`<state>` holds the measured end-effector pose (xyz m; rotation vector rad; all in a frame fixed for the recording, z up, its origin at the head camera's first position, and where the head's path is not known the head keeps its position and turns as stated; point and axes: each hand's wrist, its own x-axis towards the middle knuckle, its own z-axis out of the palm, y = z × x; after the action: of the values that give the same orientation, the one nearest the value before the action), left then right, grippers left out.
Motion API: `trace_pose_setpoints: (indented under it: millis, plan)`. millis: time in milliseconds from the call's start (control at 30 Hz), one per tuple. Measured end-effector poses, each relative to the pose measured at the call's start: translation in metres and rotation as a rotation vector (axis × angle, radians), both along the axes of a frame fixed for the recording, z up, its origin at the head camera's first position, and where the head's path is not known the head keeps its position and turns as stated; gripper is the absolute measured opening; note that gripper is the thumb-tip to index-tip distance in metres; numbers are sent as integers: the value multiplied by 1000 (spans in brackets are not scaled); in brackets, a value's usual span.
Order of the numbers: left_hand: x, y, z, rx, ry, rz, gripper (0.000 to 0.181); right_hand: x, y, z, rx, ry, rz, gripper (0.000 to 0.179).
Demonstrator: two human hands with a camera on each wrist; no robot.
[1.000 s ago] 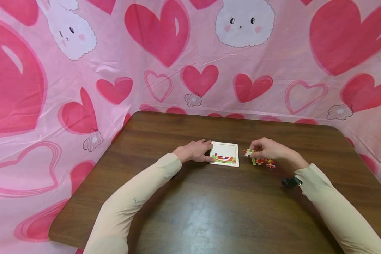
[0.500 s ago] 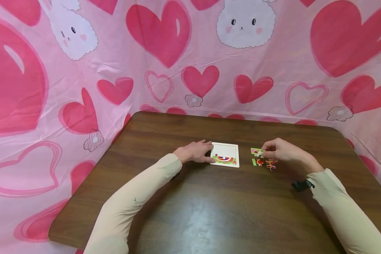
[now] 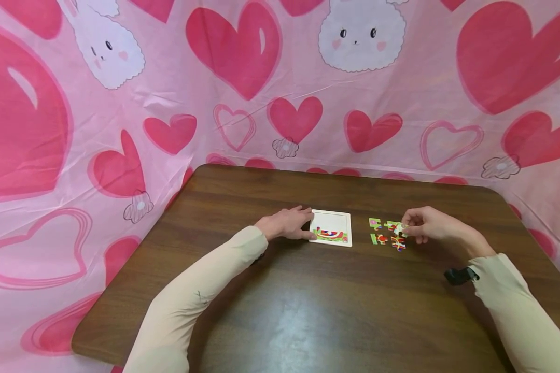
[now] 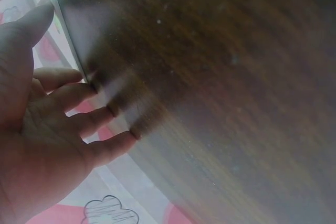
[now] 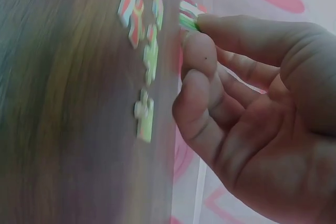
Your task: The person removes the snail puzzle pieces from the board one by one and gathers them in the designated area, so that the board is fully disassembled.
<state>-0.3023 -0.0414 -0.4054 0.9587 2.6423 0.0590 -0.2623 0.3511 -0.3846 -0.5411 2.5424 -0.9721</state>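
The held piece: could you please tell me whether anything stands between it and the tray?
Loose pieces lie on the table between the held piece and the tray; nothing taller visibly blocks the way.

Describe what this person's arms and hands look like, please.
The left sleeve and right sleeve are long and cream, the left bearing a small dark mark. A black device sits at the right wrist; a dark object shows partly under the left. The left hand and right hand are ungloved.

No text can be read; the small dark mark (image 3: 200, 297) on the left sleeve (image 3: 182, 290) is illegible.
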Motion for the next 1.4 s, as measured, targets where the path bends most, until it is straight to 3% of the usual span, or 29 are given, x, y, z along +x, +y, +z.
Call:
trace_pose_setpoints:
  millis: [300,533,1100,1400]
  plan:
    - [1,1,1,-4,4,4,70,3,21,-6,-25,-62,127,10]
    - [1,2,3,0,19,-7,61,5,32,-6,7,-116,166,13]
    - [2,1,2,-9,17,-2,71,6,33,-7,34,-167,46,26]
    - [2,1,1,-10,15,3,72,6,20,-3,204,-108,-2,28]
